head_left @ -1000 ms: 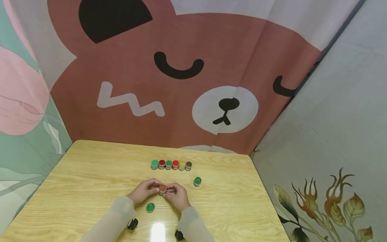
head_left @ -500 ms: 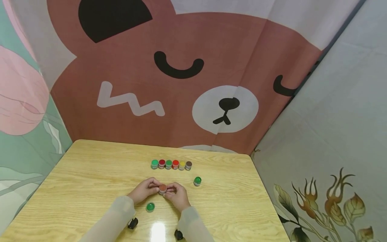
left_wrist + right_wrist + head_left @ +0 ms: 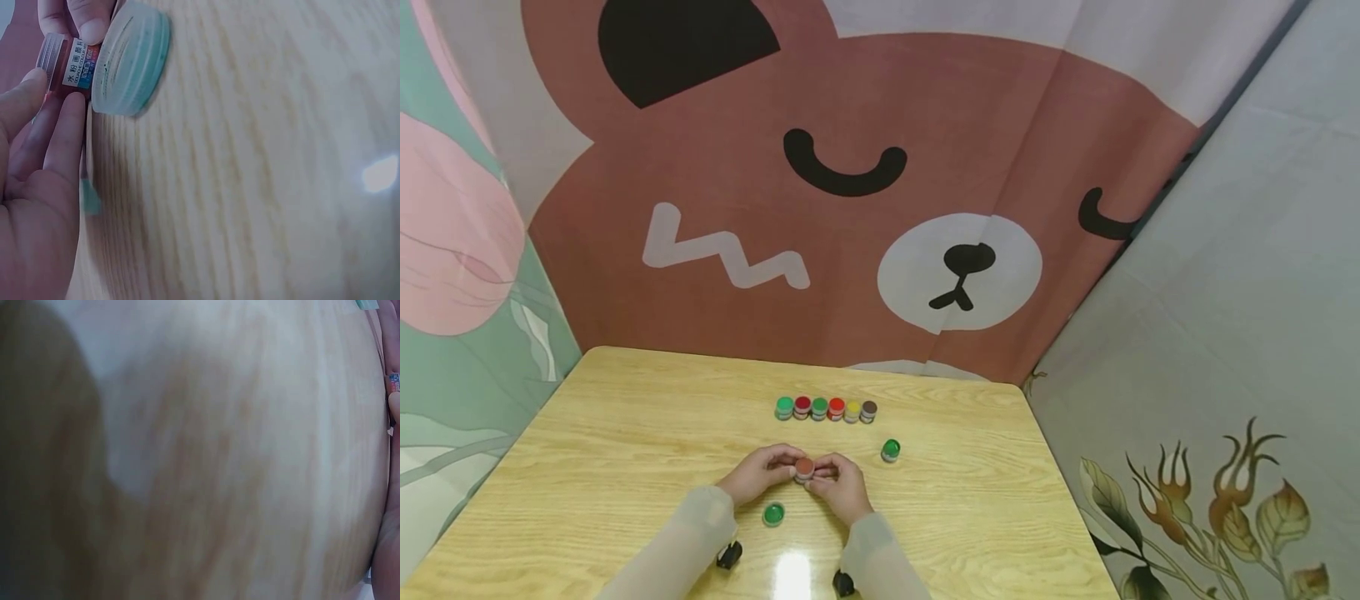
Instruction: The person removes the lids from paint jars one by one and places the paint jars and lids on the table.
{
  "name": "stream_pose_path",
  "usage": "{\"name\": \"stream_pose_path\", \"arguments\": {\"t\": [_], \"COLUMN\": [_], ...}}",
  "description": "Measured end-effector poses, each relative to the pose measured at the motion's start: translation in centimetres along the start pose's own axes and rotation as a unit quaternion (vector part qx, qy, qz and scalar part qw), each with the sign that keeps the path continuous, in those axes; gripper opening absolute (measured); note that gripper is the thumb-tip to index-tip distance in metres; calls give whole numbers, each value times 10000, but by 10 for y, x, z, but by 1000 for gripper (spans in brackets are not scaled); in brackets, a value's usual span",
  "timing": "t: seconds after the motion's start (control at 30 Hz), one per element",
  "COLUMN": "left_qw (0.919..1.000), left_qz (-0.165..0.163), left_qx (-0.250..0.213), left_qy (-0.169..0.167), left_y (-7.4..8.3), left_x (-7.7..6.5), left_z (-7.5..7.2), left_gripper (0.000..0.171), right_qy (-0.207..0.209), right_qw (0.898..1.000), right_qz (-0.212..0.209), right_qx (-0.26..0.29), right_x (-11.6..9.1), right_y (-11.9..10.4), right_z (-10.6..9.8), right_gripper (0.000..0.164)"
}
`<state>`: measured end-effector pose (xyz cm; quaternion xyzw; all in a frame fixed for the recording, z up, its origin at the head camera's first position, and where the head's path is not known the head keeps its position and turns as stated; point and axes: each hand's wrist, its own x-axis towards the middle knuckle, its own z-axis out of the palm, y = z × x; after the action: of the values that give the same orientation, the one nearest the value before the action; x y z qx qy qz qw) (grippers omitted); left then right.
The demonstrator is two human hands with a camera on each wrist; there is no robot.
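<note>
Both hands meet at a small gouache paint jar [image 3: 804,469] with a reddish-brown top, near the middle of the table. From the left, my left hand [image 3: 762,473] pinches it between thumb and fingers; from the right, my right hand [image 3: 842,487] grips its other side. The left wrist view shows the jar's printed label [image 3: 79,62] and clear lid rim, fingers on both sides. Nearer me lies a loose lid [image 3: 773,514], green inside. An uncovered-looking jar of green paint [image 3: 891,451] stands to the right. In the right wrist view, only the edge of the right hand [image 3: 389,550] shows.
Several capped paint jars [image 3: 819,409] stand in a tight row behind the hands, in greens, reds, yellow and brown. The wooden table [image 3: 647,417] meets a bear-print curtain [image 3: 737,325] at its far edge. A pale flowered curtain [image 3: 1157,375] hangs on the right.
</note>
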<state>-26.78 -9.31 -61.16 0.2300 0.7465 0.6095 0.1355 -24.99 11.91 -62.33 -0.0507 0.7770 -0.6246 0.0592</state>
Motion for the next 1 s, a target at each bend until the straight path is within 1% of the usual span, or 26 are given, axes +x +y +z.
{"name": "stream_pose_path", "arguments": {"t": [0.2, 0.4, 0.53, 0.63, 0.77, 1.0], "left_qw": [9999, 9996, 9999, 9998, 9990, 9997], "left_qz": [-123, -215, -132, -6, 67, -214], "left_qx": [-18, -33, -7, 196, 442, 58], "left_qy": [111, 162, 30, -82, -85, -33], "left_y": [-1, 0, 3, 4, 4, 3], "left_x": [0, -1, -2, -2, -1, -1], "left_z": [3, 1, -1, -2, -1, 1], "left_gripper": [24, 20, 29, 34, 31, 24], "right_qy": [14, 57, 20, -35, -50, -40], "right_qw": [10000, 10000, 9999, 10000, 9999, 9998], "right_qz": [8, 20, -4, -32, -94, -44], "right_qx": [-45, -28, -102, -60, -35, -196], "right_x": [-1, 0, 0, 0, 1, 0], "right_y": [1, 1, 1, 1, 3, 3], "right_z": [1, 1, 1, 0, 0, 0], "right_gripper": [25, 25, 24, 24, 23, 24]}}
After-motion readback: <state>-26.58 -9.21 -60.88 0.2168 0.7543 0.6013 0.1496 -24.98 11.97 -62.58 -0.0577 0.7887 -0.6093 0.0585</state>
